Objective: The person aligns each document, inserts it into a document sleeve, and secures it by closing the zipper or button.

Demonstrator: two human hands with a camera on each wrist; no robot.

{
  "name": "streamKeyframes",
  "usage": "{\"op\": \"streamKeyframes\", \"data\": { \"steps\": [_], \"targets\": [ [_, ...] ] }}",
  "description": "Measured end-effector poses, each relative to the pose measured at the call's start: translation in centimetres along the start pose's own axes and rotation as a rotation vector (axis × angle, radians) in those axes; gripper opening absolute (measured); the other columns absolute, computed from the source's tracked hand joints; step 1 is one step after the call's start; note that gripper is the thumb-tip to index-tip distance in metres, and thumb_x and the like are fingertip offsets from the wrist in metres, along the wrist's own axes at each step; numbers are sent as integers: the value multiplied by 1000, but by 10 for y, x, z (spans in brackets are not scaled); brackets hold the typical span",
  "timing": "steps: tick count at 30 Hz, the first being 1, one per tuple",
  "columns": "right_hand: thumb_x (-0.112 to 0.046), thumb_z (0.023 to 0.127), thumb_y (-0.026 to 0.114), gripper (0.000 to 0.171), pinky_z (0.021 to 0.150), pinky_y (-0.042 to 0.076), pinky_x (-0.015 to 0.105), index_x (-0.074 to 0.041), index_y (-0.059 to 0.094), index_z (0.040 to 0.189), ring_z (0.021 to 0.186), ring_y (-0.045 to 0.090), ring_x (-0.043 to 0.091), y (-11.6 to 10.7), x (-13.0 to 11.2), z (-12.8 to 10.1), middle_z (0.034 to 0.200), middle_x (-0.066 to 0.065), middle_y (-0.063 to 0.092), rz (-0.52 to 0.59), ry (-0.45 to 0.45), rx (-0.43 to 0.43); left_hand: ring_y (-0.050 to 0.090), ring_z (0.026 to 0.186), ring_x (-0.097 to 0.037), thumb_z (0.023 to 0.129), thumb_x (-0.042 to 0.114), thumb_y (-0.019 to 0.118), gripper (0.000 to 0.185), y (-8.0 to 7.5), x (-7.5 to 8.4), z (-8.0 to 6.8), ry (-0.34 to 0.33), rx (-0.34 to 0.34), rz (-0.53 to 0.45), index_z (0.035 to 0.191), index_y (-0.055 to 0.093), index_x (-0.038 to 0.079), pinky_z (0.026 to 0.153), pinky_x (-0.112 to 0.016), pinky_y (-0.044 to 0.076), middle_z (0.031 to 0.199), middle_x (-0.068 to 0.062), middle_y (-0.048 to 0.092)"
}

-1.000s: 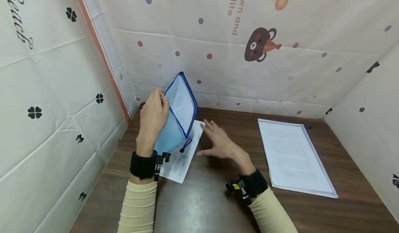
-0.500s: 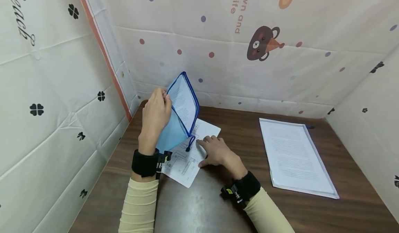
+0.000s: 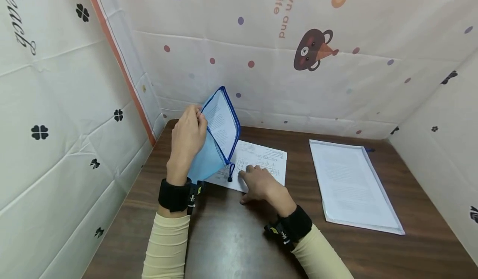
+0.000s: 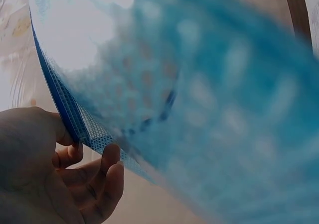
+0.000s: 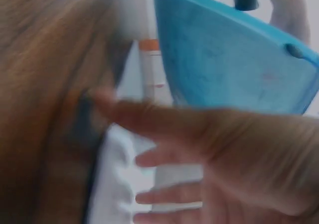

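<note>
At the edge of a blue mesh zipper pouch [image 3: 204, 156], my left hand [image 3: 188, 133] pinches the mesh and holds the pouch tilted up, its mouth gaping. A printed sheet [image 3: 221, 123] shows inside. The left wrist view has the thumb and fingers of my left hand [image 4: 75, 169] at the pouch's dark blue edge. Below the pouch lies a paper [image 3: 263, 156] with printed drawings, partly hidden by it. My right hand [image 3: 261, 184] rests its fingers on this paper. From the right wrist, the right hand's fingers [image 5: 169, 193] look extended, and the pouch [image 5: 229, 50] hangs beyond.
Right on the brown wooden table [image 3: 231, 245] lies a clear-covered stack of printed sheets [image 3: 352, 183]. A dark blue pull [image 3: 369, 150] sticks out at its top right corner. A corded zipper pull [image 3: 230, 173] dangles from the pouch. Patterned cloth walls [image 3: 239, 50] enclose the table.
My right hand has come left and down onto the paper. The paper has turned and slid right from under the pouch. My left hand keeps holding the pouch nearly in place.
</note>
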State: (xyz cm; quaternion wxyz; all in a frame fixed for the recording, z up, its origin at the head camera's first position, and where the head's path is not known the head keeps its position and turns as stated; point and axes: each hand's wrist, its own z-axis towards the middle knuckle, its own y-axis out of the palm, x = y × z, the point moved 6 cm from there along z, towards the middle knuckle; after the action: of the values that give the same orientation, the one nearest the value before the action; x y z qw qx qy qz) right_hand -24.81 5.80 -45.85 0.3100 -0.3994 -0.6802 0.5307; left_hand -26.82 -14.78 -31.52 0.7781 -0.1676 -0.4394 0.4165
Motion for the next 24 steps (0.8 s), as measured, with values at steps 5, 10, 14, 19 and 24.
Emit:
{"op": "streamKeyframes", "data": {
  "steps": [5, 10, 14, 19, 24],
  "targets": [
    [-58, 83, 87, 75, 95, 53, 56, -10, 65, 136, 110, 64, 38, -1, -5, 2, 121, 17, 67, -6, 18, 71, 60, 76, -30, 112, 21, 44, 32, 2, 2, 0, 9, -6, -11, 125, 60, -3, 60, -43, 48, 116, -18, 66],
    [-44, 87, 88, 68, 94, 54, 55, -5, 63, 137, 111, 66, 40, -4, -6, 2, 122, 21, 69, 4, 50, 108, 60, 75, -29, 112, 20, 45, 32, 1, 3, 0, 18, 9, -10, 126, 60, -4, 58, -43, 49, 116, -19, 67],
    [-34, 89, 88, 67, 91, 57, 52, -5, 60, 142, 116, 64, 38, -5, -4, 5, 129, 21, 65, 62, 30, 91, 60, 75, -30, 111, 20, 44, 30, 1, 2, 0, 21, 3, -10, 122, 60, -3, 59, -44, 49, 121, -19, 67],
    [-36, 84, 92, 58, 89, 55, 52, -6, 65, 127, 103, 65, 38, -6, 6, 2, 112, 17, 70, 58, 94, 54, 60, 76, -30, 111, 20, 44, 29, 2, 3, 0, 11, -12, -2, 120, 60, -3, 61, -44, 49, 122, -20, 67],
    [-36, 82, 93, 64, 89, 54, 55, -6, 62, 129, 100, 66, 38, -8, 11, -2, 111, 17, 70, 61, 107, 56, 59, 77, -30, 111, 21, 44, 30, 4, 4, -1, 8, -21, -6, 122, 59, -3, 61, -43, 48, 120, -20, 67]
  ]
}}
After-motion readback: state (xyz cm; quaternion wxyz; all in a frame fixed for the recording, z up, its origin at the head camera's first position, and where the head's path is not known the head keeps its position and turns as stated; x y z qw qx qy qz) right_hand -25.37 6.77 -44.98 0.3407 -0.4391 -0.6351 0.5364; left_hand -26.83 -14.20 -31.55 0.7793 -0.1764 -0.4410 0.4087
